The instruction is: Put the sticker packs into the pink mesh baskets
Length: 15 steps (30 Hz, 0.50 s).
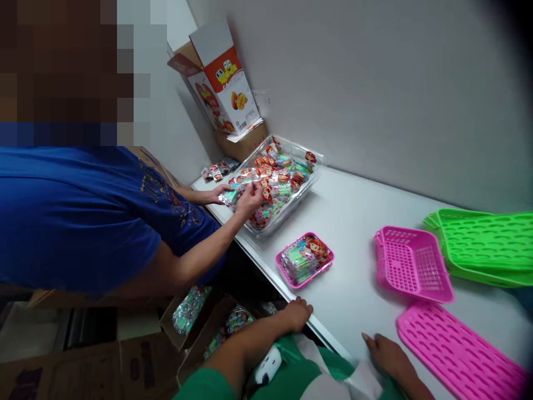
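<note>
A co-worker in a blue shirt (83, 216) leans in at ten o'clock, both of their hands (244, 197) picking at packets in a clear tray (310, 183) full of small red-and-green cartoon packets. Behind it, at twelve, a printed carton (227, 83) stands against the wall. At three o'clock lies a stack of green baskets (483, 244), with an empty pink basket (412, 266) just beside it and a flat pink lid (458, 355) at five. Cardboard boxes (195, 322) of packets sit below the table's edge. My left hand (297, 314) curls over the white table (358, 222) edge — holding nothing. My right hand (387, 353) rests flat, fingers open, near the lid. Nearest my left hand, at twelve from it, sits a small pink basket (305, 260) — filled with packets, upright.
</note>
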{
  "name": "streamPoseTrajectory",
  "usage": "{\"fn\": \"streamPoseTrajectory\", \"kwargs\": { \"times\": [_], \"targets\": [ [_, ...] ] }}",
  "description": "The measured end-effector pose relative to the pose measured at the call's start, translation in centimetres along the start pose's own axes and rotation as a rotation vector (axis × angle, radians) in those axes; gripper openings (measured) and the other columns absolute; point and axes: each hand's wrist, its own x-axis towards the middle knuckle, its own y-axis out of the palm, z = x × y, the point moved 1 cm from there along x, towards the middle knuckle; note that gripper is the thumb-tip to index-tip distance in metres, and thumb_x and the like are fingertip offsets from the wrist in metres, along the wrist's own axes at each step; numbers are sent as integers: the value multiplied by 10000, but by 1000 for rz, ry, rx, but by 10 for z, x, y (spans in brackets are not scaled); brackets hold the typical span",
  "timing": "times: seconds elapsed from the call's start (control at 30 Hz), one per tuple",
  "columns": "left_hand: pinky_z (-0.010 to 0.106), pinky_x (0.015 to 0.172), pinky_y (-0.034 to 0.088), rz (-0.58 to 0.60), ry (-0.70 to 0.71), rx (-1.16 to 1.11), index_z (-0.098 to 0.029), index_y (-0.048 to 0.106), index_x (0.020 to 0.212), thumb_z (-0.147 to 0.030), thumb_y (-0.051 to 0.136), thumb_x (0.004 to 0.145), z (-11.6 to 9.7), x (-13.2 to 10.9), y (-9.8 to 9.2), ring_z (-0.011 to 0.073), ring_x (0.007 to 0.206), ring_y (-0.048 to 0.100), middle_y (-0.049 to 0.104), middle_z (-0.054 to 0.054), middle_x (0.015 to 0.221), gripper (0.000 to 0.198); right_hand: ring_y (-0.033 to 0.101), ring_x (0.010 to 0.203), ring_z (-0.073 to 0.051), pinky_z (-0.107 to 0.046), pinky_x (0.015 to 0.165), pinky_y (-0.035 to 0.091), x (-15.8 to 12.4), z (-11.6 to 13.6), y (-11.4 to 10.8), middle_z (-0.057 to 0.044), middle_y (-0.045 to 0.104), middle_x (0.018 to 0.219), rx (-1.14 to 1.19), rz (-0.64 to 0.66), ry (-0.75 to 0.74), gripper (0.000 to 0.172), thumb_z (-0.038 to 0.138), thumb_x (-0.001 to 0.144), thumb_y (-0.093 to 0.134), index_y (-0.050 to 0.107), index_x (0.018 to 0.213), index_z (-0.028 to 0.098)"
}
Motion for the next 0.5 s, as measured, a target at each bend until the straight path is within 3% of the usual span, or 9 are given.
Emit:
{"fn": "streamPoseTrajectory", "kwargs": {
  "times": [0.5],
  "targets": [
    [374,710,468,-17,9,11,-111,472,1099,-230,557,743,1,0,2,314,982,530,577,169,1044,385,627,870,-278,-359,750,426,3,-4,3,-155,662,892,10,-10,1,494,481,979,219,555,812,159]
  ]
}}
